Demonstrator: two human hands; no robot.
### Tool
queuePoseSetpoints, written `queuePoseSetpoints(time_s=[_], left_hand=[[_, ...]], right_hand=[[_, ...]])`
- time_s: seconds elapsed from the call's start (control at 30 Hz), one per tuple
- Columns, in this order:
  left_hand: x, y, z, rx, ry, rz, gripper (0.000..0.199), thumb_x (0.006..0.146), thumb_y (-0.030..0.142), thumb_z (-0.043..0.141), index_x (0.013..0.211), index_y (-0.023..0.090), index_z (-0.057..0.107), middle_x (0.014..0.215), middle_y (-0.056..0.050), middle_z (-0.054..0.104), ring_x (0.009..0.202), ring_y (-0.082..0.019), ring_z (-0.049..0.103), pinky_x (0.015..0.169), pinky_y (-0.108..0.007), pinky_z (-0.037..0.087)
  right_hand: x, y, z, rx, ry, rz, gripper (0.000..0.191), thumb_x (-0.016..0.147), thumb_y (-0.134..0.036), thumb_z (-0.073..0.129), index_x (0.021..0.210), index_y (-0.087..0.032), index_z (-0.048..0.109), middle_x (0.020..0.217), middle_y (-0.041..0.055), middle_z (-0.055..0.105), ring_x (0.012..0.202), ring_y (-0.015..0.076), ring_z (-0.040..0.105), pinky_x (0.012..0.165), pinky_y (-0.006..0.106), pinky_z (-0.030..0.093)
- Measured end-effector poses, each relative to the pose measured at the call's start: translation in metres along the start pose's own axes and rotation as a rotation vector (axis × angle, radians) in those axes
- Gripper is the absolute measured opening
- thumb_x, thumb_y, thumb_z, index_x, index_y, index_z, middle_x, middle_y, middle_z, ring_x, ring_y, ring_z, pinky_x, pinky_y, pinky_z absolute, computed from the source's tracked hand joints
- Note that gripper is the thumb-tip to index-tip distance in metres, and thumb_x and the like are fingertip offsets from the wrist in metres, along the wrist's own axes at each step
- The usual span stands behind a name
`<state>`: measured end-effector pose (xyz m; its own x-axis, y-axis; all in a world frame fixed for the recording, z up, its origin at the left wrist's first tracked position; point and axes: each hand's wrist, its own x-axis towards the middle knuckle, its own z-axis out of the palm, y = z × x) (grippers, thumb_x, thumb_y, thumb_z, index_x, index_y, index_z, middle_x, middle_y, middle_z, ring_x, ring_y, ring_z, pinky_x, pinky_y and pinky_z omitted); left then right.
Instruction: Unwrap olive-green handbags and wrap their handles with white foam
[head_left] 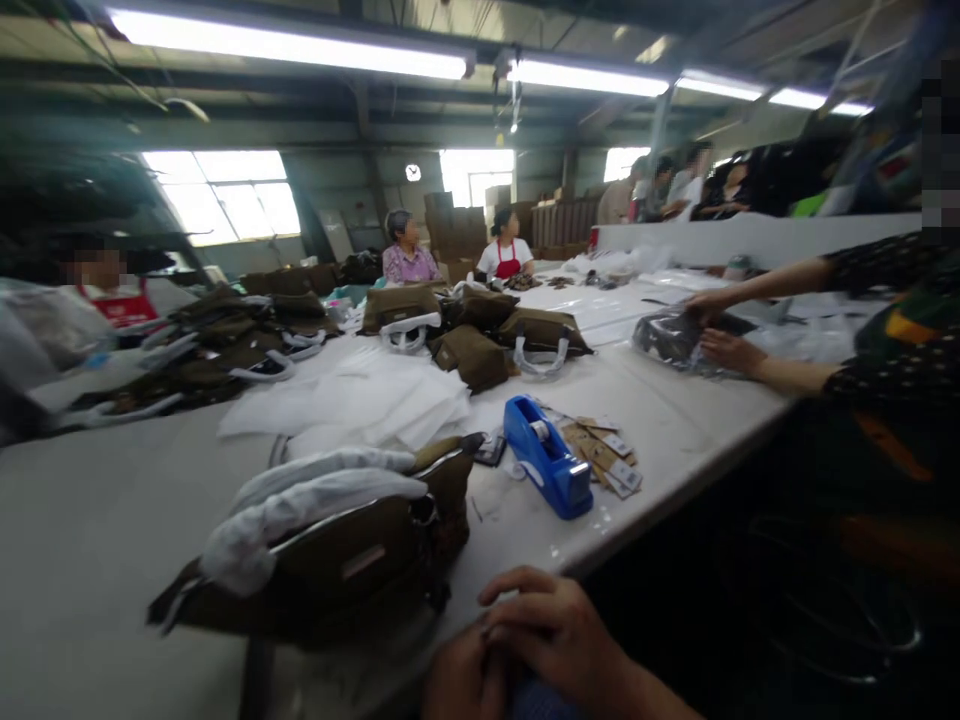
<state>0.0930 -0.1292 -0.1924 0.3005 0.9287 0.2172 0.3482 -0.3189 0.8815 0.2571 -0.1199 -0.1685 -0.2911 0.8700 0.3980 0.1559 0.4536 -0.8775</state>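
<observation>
At the table's near edge, my right hand [562,630] lies across my left hand [459,672]. The right fingers are loosely bent and a little apart, with no object in them. My left fingers are mostly hidden at the bottom of the view. Just beyond the hands, to the left, an olive-brown handbag [330,560] stands on the white table [97,530], its handles [315,500] wrapped in white material. A blue tape dispenser [547,455] is farther back to the right, beside several tan cardboard tags [607,455]. Neither hand touches the bag or the dispenser.
White sheets [360,395] lie mid-table, with more olive-brown bags [472,355] behind them. On the right, a co-worker's hands [724,345] are on a dark item in clear plastic [664,338]. Other people sit or stand around the far side.
</observation>
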Motion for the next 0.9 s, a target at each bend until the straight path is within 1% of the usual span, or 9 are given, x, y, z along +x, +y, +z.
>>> queuePoseSetpoints(time_s=[0.13,0.2,0.27,0.37,0.43,0.57,0.63,0.77,0.9], left_hand=[[-0.008,0.019,-0.012,0.054,0.063,-0.077,0.036,0.101,0.043,0.047,0.106,0.022,0.076,0.089,-0.006,0.078,0.066,-0.017,0.07,0.064,-0.025,0.056],[-0.008,0.03,-0.023,0.076,0.193,-0.107,0.032,0.1,0.041,0.053,0.116,0.023,0.073,0.1,-0.007,0.078,0.067,-0.015,0.071,0.069,-0.024,0.058],[-0.008,0.039,-0.035,0.115,0.356,-0.115,0.027,0.099,0.038,0.056,0.115,0.023,0.072,0.102,-0.006,0.078,0.074,-0.016,0.072,0.074,-0.025,0.059],[-0.004,0.042,-0.051,0.216,0.571,-0.071,0.022,0.097,0.034,0.06,0.113,0.024,0.071,0.108,-0.006,0.076,0.093,-0.019,0.073,0.086,-0.028,0.059],[-0.001,0.04,-0.057,0.286,0.644,-0.041,0.024,0.096,0.033,0.061,0.116,0.024,0.069,0.115,-0.007,0.074,0.101,-0.021,0.072,0.09,-0.031,0.058],[0.008,0.038,-0.059,0.372,0.643,-0.011,0.026,0.095,0.029,0.061,0.121,0.024,0.065,0.117,-0.008,0.073,0.102,-0.021,0.072,0.08,-0.029,0.061],[0.011,0.037,-0.057,0.415,0.623,0.019,0.023,0.095,0.026,0.061,0.118,0.024,0.066,0.116,-0.007,0.073,0.105,-0.021,0.071,0.084,-0.03,0.061],[0.015,0.032,-0.054,0.49,0.628,0.079,0.014,0.095,0.027,0.062,0.106,0.024,0.07,0.116,-0.007,0.072,0.111,-0.023,0.069,0.097,-0.037,0.056],[0.016,0.028,-0.051,0.494,0.642,0.022,0.015,0.094,0.032,0.064,0.104,0.025,0.071,0.116,-0.008,0.07,0.11,-0.025,0.068,0.097,-0.039,0.056]], right_hand=[[0.004,-0.007,-0.009,0.062,0.125,0.103,0.016,0.096,-0.031,0.063,0.091,-0.025,0.078,0.099,0.0041,0.077,0.092,0.0174,0.072,0.085,0.024,0.058],[0.011,-0.005,-0.016,0.001,0.188,0.132,0.018,0.096,-0.036,0.064,0.092,-0.025,0.077,0.094,0.0039,0.076,0.083,0.0177,0.072,0.075,0.024,0.058],[0.02,-0.002,-0.021,-0.084,0.211,0.124,0.018,0.095,-0.038,0.065,0.093,-0.026,0.078,0.092,0.0038,0.076,0.076,0.0179,0.07,0.069,0.025,0.057],[0.037,0.0,-0.023,-0.187,0.208,0.062,0.016,0.095,-0.037,0.065,0.097,-0.028,0.079,0.096,0.0042,0.077,0.086,0.0206,0.071,0.082,0.03,0.057],[0.047,0.002,-0.02,-0.216,0.204,0.03,0.017,0.095,-0.036,0.064,0.099,-0.028,0.078,0.102,0.0056,0.076,0.098,0.0227,0.07,0.091,0.035,0.056],[0.06,0.006,-0.006,-0.147,0.11,0.014,0.018,0.094,-0.036,0.066,0.093,-0.026,0.08,0.118,0.0086,0.072,0.111,0.0255,0.068,0.101,0.039,0.053],[0.062,0.008,0.001,-0.105,0.071,0.034,0.018,0.094,-0.036,0.065,0.091,-0.025,0.08,0.12,0.0091,0.071,0.112,0.0253,0.067,0.101,0.039,0.053],[0.061,0.01,0.006,0.028,0.02,0.104,0.02,0.093,-0.037,0.066,0.09,-0.024,0.08,0.108,0.008,0.074,0.102,0.0225,0.07,0.091,0.033,0.056],[0.06,0.011,0.003,0.155,0.005,0.142,0.021,0.091,-0.042,0.069,0.09,-0.023,0.078,0.102,0.0065,0.077,0.098,0.0218,0.071,0.089,0.03,0.057]])
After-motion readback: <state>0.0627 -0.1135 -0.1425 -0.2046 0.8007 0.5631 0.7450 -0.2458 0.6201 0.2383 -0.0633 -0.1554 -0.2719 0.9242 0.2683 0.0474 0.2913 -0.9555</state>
